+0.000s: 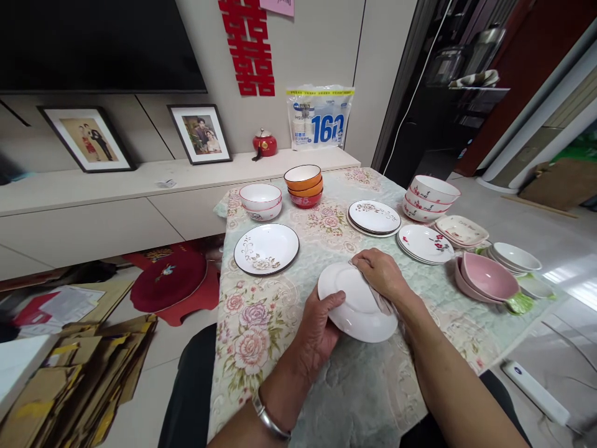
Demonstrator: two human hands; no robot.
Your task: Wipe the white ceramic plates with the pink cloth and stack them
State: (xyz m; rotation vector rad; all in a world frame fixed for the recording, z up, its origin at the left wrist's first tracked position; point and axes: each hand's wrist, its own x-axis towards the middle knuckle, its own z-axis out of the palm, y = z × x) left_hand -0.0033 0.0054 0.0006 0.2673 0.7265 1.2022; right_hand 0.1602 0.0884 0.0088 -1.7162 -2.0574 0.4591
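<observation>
A white plate (361, 320) is tilted above the table, its plain side facing me. My left hand (321, 320) grips its left edge, thumb on top and fingers underneath. My right hand (382, 274) presses a pale cloth (383, 303) against the plate's right rim, fingers closed over it. Beyond the plate, to the left, lies a dark-rimmed plate with a flower pattern (265, 249). To the right are a small stack of patterned plates (374, 216) and a stack of white plates with red flowers (424, 244).
Bowls stand in stacks: white (261, 200), orange and red (304, 185), white with flowers (429, 198), pink (487, 277). A flowered cloth covers the table (261, 348). Behind it, a low cabinet (153, 186) carries framed photos. A red stool (170, 280) and flattened cardboard (84, 373) are at left.
</observation>
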